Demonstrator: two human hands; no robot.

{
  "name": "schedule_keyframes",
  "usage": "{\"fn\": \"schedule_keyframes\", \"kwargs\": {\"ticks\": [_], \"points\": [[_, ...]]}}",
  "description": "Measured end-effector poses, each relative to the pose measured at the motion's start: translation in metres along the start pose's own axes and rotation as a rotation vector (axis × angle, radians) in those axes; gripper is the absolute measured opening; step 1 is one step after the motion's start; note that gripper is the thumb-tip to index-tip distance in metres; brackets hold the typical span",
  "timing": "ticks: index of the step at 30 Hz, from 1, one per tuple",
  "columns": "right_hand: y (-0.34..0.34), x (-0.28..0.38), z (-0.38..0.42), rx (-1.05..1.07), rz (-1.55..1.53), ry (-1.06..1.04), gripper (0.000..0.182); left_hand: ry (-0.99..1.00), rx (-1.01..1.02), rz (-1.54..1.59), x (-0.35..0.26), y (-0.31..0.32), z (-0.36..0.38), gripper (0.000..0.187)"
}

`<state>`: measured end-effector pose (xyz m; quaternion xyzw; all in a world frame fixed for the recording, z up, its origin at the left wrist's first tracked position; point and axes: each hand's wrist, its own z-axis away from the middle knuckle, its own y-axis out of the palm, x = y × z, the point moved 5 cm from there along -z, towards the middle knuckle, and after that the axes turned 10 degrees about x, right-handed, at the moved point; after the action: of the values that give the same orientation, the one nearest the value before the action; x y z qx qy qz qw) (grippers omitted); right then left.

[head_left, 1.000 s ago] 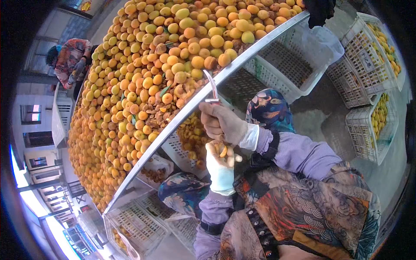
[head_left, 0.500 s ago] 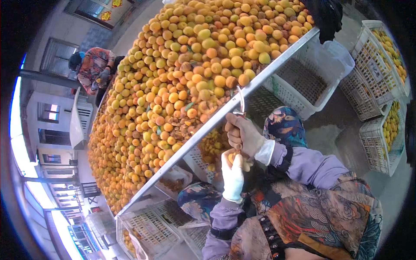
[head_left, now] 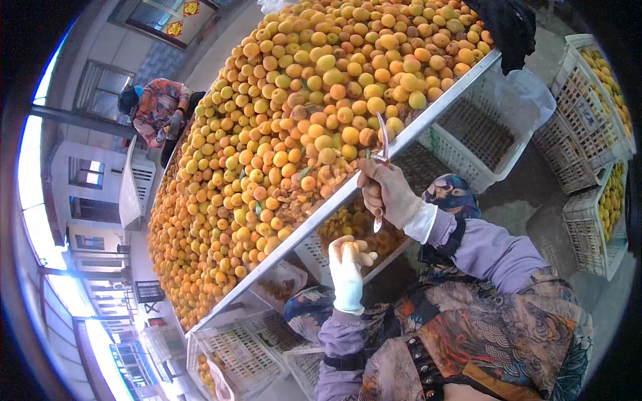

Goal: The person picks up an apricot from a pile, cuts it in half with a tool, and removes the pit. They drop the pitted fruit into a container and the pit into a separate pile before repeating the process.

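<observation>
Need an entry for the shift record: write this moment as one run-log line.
right hand: grip on curved-bladed tool | left hand: half-curled, contents unclear | fruit: heaped on table

Apricots [head_left: 267,160] heaped all over the surface [head_left: 294,238], its rim cutting diag. btwn pile & wearer. R hand [head_left: 391,194] right at the rim, knife [head_left: 383,138] in its fingers, blade over the edge; L hand [head_left: 348,267] just apart, lower in view, nr fruit pieces [head_left: 348,224] in a crate under the rim. Fruit-filled crates [head_left: 576,127] far R; another crate [head_left: 461,160] by the rim's upper stretch; slatted crate [head_left: 241,357] bottom L, beneath it. Co-worker [head_left: 160,110] far L, behind the pile.
</observation>
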<state>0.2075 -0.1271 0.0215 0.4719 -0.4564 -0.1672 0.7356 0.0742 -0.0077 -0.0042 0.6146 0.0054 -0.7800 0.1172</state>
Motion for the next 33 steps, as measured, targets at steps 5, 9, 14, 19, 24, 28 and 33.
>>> {"fn": "schedule_keyframes", "kwargs": {"ticks": [5, 9, 14, 19, 24, 28, 33], "points": [[-0.006, -0.004, 0.002, 0.002, -0.022, 0.073, 0.034, -0.009, -0.048, -0.079, 0.0, -0.012, 0.002, 0.033], [-0.009, -0.006, 0.002, 0.003, -0.033, 0.106, 0.034, -0.059, -0.06, -0.093, 0.004, -0.021, 0.002, 0.042], [-0.007, -0.004, 0.006, 0.007, 0.01, 0.159, 0.032, -0.126, -0.12, 0.101, 0.012, -0.023, 0.001, 0.041], [-0.014, -0.005, 0.005, 0.029, -0.023, 0.145, 0.031, -0.065, -0.095, 0.094, -0.012, -0.018, 0.001, 0.043], [-0.009, -0.003, 0.006, 0.034, 0.007, 0.14, 0.032, 0.007, -0.195, 0.039, -0.049, -0.028, -0.02, 0.047], [-0.009, -0.006, 0.005, 0.038, 0.007, 0.184, 0.032, 0.03, -0.196, 0.186, -0.075, -0.036, -0.049, 0.039], [-0.007, 0.0, 0.01, 0.031, 0.044, 0.165, 0.031, -0.101, -0.171, 0.242, -0.058, -0.049, -0.057, 0.032]]}}
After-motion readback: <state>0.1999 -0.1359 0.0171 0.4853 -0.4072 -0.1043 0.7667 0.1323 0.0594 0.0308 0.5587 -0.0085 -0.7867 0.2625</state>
